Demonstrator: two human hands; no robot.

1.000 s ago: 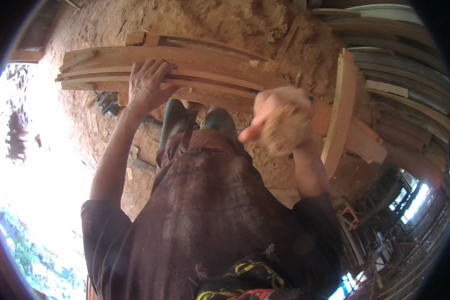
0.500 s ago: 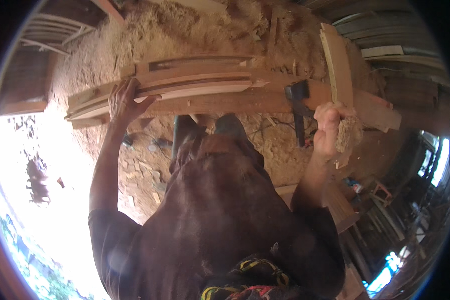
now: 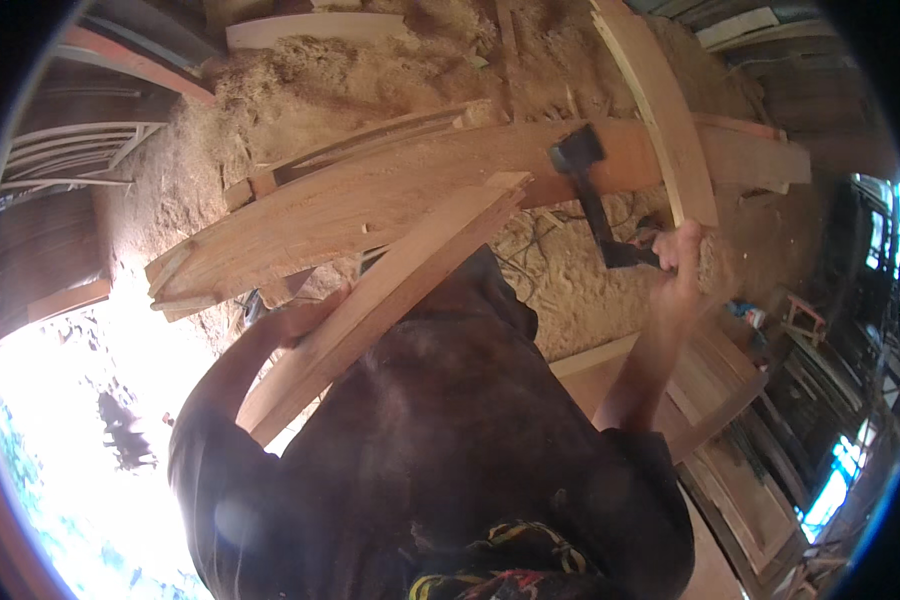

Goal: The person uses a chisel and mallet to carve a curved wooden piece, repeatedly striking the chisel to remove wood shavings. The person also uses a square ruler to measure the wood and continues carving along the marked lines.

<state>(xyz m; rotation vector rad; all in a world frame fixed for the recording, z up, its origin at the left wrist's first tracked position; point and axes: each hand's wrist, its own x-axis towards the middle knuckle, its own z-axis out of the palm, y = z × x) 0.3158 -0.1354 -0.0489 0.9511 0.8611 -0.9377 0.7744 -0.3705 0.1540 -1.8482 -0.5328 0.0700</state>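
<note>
My left hand [image 3: 315, 316] is closed on the edge of a pale wooden plank [image 3: 390, 285]. The plank slants across my front, from beside my left forearm up to above the bench beam. To the right, my right hand [image 3: 676, 248] is curled in a fist at the end of a black L-shaped metal tool [image 3: 592, 205], which looks like a clamp. Its blocky head lies over the wide wooden beam [image 3: 410, 185]. Just past the fist is the near end of another long board [image 3: 665, 110], lying across the beam.
Sawdust and shavings [image 3: 370, 75] cover the ground beyond the beam. A thin curved strip [image 3: 370, 135] lies along the beam's far edge. Boards and frames [image 3: 740, 480] are stacked at the lower right. A red-brown timber [image 3: 135, 60] stands at the upper left.
My left hand has lifted a plank off the beam and drawn it back toward my body at a slant. The black tool has tilted, and my right hand stays at its end.
</note>
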